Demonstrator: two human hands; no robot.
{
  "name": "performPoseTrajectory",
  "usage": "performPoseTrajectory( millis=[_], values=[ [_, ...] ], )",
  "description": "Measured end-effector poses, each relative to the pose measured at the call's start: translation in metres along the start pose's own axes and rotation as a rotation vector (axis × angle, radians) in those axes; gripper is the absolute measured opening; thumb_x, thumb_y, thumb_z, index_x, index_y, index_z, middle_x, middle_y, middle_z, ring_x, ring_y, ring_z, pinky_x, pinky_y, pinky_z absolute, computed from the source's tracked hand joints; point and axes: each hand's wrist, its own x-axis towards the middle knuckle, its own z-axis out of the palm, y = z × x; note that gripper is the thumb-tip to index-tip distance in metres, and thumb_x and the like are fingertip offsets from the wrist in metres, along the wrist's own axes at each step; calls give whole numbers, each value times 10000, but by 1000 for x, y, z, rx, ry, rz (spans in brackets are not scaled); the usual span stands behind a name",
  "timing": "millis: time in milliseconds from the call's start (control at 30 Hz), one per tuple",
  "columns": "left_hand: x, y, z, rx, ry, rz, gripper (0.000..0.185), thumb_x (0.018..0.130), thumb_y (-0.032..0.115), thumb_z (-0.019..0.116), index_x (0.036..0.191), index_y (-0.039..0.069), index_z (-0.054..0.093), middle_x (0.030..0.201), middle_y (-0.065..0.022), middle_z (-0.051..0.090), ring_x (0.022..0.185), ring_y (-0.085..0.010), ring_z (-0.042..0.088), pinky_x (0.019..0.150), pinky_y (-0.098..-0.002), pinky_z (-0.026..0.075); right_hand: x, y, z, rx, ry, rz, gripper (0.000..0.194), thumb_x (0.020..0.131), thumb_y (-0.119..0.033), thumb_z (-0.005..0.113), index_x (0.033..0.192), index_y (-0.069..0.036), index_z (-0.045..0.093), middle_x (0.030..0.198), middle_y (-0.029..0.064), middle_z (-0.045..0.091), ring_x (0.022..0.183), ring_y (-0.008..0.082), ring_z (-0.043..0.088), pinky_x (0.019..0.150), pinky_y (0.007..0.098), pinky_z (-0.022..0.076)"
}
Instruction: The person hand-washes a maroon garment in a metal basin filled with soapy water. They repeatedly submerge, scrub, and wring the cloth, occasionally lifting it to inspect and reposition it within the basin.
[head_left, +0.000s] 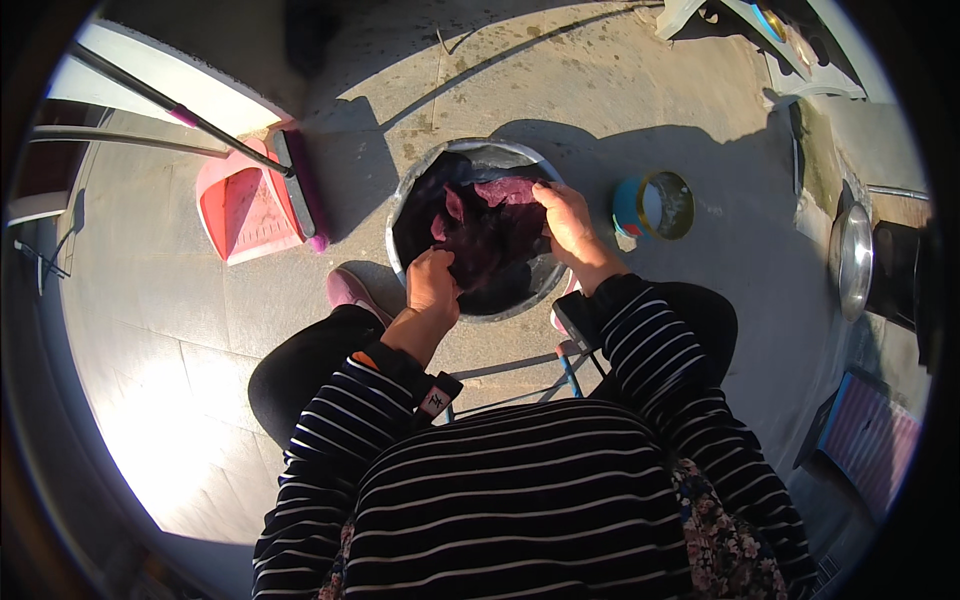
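A round metal basin (394, 244) stands on the floor between my feet, with dark wet-looking cloth in it. Over the basin I hold a dark maroon cloth (510, 192) stretched between both hands. My left hand (433, 281) grips its lower left part, fingers closed, at the basin's near left rim. At the right rim, my right hand (566, 221) pinches the cloth's other side between thumb and fingers. Folds hide how far the cloth reaches down and whether it is separate from the dark material below.
Right of the basin stands a blue tin (628, 206) with whitish contents. A pink dustpan (251, 217) and a broom (296, 184) are at the left. Farther right, a shiny metal bowl (853, 262) leans on its side. A blue-framed stool leg (570, 375) shows near me.
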Motion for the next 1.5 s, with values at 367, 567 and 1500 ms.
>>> performPoseTrajectory(
  millis=[367,567,1500],
  values=[
    [-4,-4,15,-442,-208,-235,471,901,414,541,1219,67,553,1196,-102,610,1090,-292,589,1002,-467,435,-123,-98,60,148,-414,-375,157,905,-149,602,895,3,642,816,-8,621,753,63,551,698,214,436],
    [-28,0,35,-205,-296,-109,242,913,194,555,1067,19,619,1057,-127,651,981,-270,631,886,-417,503,-114,-62,55,-121,-533,-268,138,833,-119,718,873,-22,629,822,-1,625,758,61,561,681,226,461],
    [-40,19,48,-136,-269,-17,77,762,32,644,832,11,620,776,-58,615,700,-177,593,646,-313,477,-50,-29,51,-639,-17,-338,251,877,-228,590,794,7,572,699,152,596,659,247,574,629,364,450]
  ],
)
